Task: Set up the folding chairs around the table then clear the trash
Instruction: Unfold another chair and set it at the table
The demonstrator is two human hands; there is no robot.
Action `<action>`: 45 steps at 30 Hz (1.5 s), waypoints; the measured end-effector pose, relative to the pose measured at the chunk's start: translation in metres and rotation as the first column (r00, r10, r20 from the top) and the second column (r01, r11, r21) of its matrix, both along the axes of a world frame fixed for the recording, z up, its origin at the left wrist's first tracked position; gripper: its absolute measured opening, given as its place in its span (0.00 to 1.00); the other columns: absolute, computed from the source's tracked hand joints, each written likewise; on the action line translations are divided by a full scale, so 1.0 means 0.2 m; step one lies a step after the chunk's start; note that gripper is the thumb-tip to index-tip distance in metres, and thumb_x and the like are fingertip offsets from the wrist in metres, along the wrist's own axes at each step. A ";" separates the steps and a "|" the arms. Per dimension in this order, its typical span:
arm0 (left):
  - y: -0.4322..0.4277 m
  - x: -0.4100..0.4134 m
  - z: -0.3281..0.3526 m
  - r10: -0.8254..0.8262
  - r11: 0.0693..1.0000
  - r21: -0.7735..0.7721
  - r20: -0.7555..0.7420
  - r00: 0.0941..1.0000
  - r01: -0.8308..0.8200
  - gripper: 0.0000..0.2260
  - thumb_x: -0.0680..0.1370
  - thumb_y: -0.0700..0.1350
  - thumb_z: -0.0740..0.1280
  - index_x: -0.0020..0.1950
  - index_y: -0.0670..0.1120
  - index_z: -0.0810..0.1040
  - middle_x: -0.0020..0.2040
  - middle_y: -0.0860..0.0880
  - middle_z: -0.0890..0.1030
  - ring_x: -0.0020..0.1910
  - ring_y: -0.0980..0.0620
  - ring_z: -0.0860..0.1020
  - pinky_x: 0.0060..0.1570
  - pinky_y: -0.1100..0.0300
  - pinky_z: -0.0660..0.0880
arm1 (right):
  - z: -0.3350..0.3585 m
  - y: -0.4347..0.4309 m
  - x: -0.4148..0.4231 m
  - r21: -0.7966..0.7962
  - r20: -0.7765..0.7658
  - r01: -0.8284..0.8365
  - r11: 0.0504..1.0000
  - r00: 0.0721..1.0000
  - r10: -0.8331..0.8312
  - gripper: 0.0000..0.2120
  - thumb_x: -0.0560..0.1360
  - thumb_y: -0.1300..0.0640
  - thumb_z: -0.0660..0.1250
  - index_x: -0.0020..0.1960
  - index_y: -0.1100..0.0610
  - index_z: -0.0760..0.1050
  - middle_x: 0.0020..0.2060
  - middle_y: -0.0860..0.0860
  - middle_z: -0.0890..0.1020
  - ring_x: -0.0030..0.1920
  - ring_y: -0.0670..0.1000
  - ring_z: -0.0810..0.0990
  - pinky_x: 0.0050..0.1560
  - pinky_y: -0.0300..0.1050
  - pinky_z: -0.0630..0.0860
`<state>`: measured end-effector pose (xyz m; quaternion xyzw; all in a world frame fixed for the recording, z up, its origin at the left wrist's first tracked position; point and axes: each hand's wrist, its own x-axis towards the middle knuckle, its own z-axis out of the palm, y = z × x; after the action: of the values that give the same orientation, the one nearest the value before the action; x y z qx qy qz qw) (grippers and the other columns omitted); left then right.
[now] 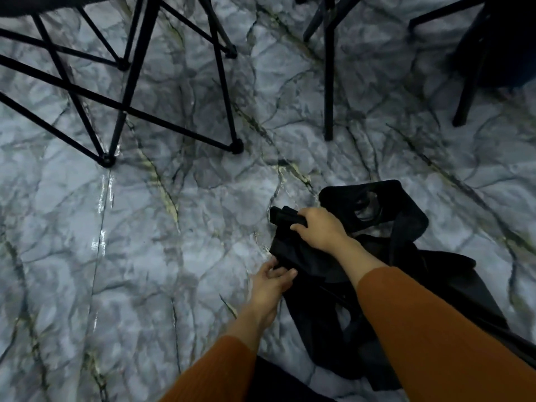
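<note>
A collapsed black folding chair [406,271] lies on the marble floor at lower right, its fabric crumpled and a cup-holder armrest [374,204] pointing away from me. My right hand [319,227] grips the bundled top end of its fabric. My left hand [272,281] holds the fabric edge just below that. Both arms wear orange sleeves. An unfolded black folding chair [121,82] stands at upper left, only its crossed legs showing.
Thin black legs [329,82] of the table or another chair stand at top centre. A dark chair leg [470,82] stands at upper right. Glossy grey marble floor [145,242] spreads across the left and middle.
</note>
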<state>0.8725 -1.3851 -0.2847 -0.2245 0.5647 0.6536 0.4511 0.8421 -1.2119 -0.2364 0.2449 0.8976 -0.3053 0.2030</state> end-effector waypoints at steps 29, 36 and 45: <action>0.55 0.20 2.38 -0.154 0.987 -0.106 -0.416 0.896 0.121 0.11 0.77 0.37 0.67 0.59 0.44 0.76 0.52 0.47 0.83 0.51 0.54 0.82 0.50 0.64 0.78 | 2.37 0.44 0.44 -0.107 -0.286 0.316 0.943 0.898 -0.334 0.15 0.76 0.67 0.67 0.62 0.60 0.76 0.54 0.58 0.82 0.53 0.51 0.81 0.43 0.30 0.72; 0.78 0.42 2.72 -0.177 0.984 -0.100 -0.503 0.846 0.146 0.13 0.76 0.33 0.67 0.57 0.48 0.78 0.53 0.51 0.83 0.54 0.57 0.81 0.55 0.61 0.78 | 2.68 0.69 0.77 -0.180 -0.348 0.381 0.907 0.838 -0.421 0.15 0.77 0.65 0.66 0.64 0.62 0.75 0.55 0.54 0.82 0.49 0.42 0.79 0.42 0.21 0.71; 0.97 0.66 3.35 -0.366 0.930 -0.308 -0.712 0.600 0.201 0.08 0.76 0.34 0.69 0.50 0.46 0.77 0.47 0.51 0.83 0.50 0.56 0.81 0.52 0.61 0.77 | 3.29 1.34 1.41 -0.198 -0.513 0.454 0.869 0.708 -0.486 0.15 0.76 0.61 0.69 0.62 0.62 0.75 0.55 0.58 0.83 0.55 0.58 0.81 0.53 0.48 0.77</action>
<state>1.0036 -1.1918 0.3848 0.1193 0.7906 0.5474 0.2473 1.1246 -0.9439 0.4212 0.3616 0.8159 -0.4291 -0.1393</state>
